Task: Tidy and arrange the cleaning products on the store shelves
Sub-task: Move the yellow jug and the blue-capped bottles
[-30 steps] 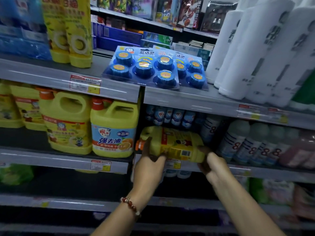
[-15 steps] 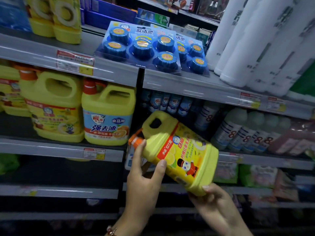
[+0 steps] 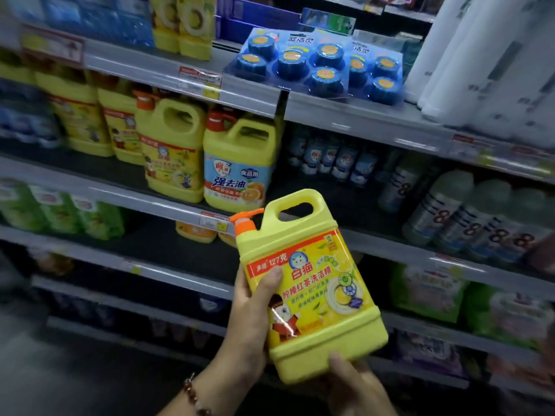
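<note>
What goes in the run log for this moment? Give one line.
held: yellow dish soap jug, nearly upright, off shelf | left hand: grips side | right hand: supports base | next: likely reshelve

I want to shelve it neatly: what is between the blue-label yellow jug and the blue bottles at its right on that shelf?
In the head view, nothing stands between the blue-label jug and the blue bottles: only dark, bare shelf.

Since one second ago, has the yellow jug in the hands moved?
Yes. The jug left the shelf edge where it lay on its side; it is now upright, lower and in front of it, held by both hands.
</note>
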Motion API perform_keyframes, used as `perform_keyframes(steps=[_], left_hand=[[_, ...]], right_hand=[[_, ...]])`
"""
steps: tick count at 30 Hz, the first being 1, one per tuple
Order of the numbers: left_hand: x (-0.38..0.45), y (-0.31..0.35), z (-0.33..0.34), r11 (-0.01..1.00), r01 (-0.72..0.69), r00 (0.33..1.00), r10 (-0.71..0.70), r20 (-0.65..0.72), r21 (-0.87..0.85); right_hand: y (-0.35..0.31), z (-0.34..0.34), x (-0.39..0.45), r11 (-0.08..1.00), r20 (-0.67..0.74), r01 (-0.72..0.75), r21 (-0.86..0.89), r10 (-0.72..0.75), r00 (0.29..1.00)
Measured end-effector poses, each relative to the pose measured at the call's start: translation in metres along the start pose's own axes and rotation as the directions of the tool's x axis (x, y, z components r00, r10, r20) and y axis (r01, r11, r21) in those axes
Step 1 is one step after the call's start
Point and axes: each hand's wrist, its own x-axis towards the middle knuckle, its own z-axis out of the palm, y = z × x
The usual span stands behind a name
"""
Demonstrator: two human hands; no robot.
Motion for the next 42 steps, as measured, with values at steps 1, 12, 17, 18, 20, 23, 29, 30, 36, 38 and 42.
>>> perform_keyframes(steps=[1, 12, 17, 18, 20, 23, 29, 30, 36, 38, 42], left_hand=[[-0.006, -0.003, -0.002, 1.0, 0.024, 1.0, -0.024, -0.015, -0.009], [-0.077, -0.075, -0.016, 0.955, 0.263, 0.964, -0.255, -0.075, 0.137], [-0.104, -0.078, -0.008, 0.914, 0.083, 0.996, -0.088, -0.006, 0.396], [-0.11, -0.077, -0.005, 0.883, 0.038, 0.998, -0.057, 0.027, 0.467], [-0.12, -0.074, 0.0, 0.81, -0.046, 0.996, -0.009, 0.092, 0.584], [-0.129, -0.071, 0.006, 0.732, -0.103, 0.989, 0.002, 0.149, 0.673], [-0.131, -0.075, 0.004, 0.638, -0.146, 0.975, -0.037, 0.219, 0.756], [-0.131, -0.075, 0.002, 0.623, -0.152, 0.973, -0.043, 0.228, 0.768], [-0.133, -0.067, -0.014, 0.616, -0.143, 0.972, -0.061, 0.228, 0.774], [-0.133, -0.059, -0.022, 0.62, -0.14, 0.969, -0.076, 0.237, 0.772], [-0.13, -0.049, -0.056, 0.66, -0.095, 0.986, -0.041, 0.162, 0.745]], right_hand=[[-0.008, -0.001, -0.006, 1.0, 0.026, -0.016, 0.024, 0.016, 1.0], [-0.03, -0.057, -0.039, 0.863, 0.096, -0.078, -0.498, 0.145, 0.985], [0.002, -0.083, -0.042, 0.92, 0.021, -0.245, -0.304, 0.264, 0.964], [0.006, -0.087, -0.042, 0.924, 0.024, -0.293, -0.246, 0.308, 0.951], [0.018, -0.092, -0.043, 0.919, 0.056, -0.375, -0.124, 0.384, 0.922], [0.036, -0.097, -0.046, 0.907, 0.16, -0.417, 0.053, 0.404, 0.901], [0.048, -0.1, -0.051, 0.895, 0.233, -0.391, 0.217, 0.341, 0.911], [0.047, -0.099, -0.051, 0.892, 0.237, -0.392, 0.224, 0.34, 0.91], [0.053, -0.093, -0.043, 0.887, 0.234, -0.424, 0.182, 0.38, 0.895], [0.054, -0.084, -0.043, 0.921, 0.207, -0.372, 0.113, 0.345, 0.916], [0.05, -0.056, -0.049, 0.976, 0.167, -0.2, -0.083, 0.211, 0.963]])
